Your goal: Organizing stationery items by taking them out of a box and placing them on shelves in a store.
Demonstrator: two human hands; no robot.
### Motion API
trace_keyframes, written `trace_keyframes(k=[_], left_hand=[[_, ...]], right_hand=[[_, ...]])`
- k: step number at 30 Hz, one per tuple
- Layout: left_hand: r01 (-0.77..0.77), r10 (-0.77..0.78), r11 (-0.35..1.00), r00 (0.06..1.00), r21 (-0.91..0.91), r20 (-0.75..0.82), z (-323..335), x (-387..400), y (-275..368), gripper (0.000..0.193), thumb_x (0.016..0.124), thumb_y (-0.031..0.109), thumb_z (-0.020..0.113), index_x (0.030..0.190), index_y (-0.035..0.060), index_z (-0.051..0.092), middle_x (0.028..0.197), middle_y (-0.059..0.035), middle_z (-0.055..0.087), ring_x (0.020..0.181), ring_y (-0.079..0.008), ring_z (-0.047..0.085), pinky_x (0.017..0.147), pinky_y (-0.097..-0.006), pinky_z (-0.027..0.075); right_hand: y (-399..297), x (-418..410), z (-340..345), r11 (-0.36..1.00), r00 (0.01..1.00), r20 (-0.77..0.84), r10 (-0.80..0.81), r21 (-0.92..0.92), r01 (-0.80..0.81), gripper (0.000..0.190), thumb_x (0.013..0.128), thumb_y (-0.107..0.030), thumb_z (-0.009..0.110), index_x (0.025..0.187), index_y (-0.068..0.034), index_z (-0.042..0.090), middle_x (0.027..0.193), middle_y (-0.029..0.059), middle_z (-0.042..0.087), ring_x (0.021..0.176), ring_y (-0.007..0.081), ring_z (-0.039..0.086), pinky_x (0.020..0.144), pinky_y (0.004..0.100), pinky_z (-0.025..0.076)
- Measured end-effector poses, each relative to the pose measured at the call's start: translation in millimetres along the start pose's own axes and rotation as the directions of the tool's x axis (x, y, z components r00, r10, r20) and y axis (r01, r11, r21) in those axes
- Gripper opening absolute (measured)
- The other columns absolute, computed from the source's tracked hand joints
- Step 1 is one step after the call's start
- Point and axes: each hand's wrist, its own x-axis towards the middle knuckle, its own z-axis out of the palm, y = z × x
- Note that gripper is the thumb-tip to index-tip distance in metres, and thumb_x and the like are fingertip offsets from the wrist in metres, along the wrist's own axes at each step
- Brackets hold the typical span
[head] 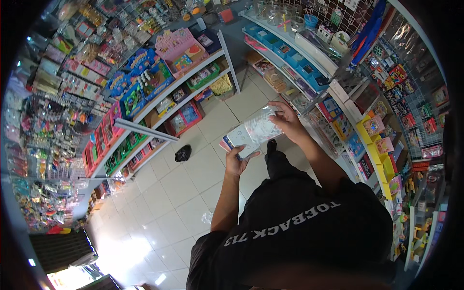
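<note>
My left hand (pixel 237 161) grips the near left end of a small stack of thin printed booklets or cards (pixel 239 139), its thumb lying on top. The upper one is pale with small round drawings, and coloured edges fan out at the left. A clear plastic sleeve (pixel 262 125) stretches from the stack to the upper right. At its far end my right hand (pixel 288 121) holds the film between thumb and fingers. Whether the stack lies inside the sleeve or beneath it, I cannot tell. Both hands are raised above the tiled floor (pixel 214 174).
Shelves with coloured trays (pixel 156 85) of small goods stand to the left. On the right, a shelf holds blue bins (pixel 286 49) and a yellow rack (pixel 377 145). A black plastic bag (pixel 183 153) and a crumpled clear wrapper (pixel 207 217) lie on the floor.
</note>
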Motion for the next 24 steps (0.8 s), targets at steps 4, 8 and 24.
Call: trace_keyframes(k=[4,8,24], left_hand=[[0.057,-0.058,0.998,0.998,0.023,0.013,-2,50,15,0.062,0.078,0.006,0.049,0.135,0.0078,0.024,0.122,-0.0183,0.045,0.107,-0.0397,0.051,0.076,-0.0537,0.052],[0.049,-0.057,0.989,0.997,0.138,0.053,7,105,28,0.059,0.076,0.016,0.054,0.128,-0.0006,0.033,0.123,-0.0195,0.047,0.11,-0.0407,0.049,0.081,-0.0589,0.047],[0.17,-0.164,0.982,0.984,0.081,-0.068,1,334,118,0.053,0.071,0.012,0.056,0.121,0.0001,0.042,0.112,-0.0158,0.054,0.1,-0.0333,0.056,0.077,-0.0455,0.052]], right_hand=[[8,62,-12,0.989,0.995,0.071,0.065,-0.135,-0.055,0.035,0.078,-0.007,0.065,0.11,-0.004,0.052,0.072,0.0038,0.06,0.065,0.0058,0.054,0.055,0.0195,0.042],[18,128,-16,0.959,0.982,0.147,0.114,-0.274,-0.07,0.038,0.069,-0.015,0.074,0.101,-0.006,0.056,0.077,0.0055,0.061,0.067,0.0089,0.055,0.052,0.023,0.045],[0,345,-78,0.962,0.998,0.013,0.06,-0.269,-0.055,0.046,0.07,-0.024,0.076,0.105,-0.006,0.052,0.089,0.0053,0.052,0.066,0.0087,0.054,0.052,0.023,0.045]])
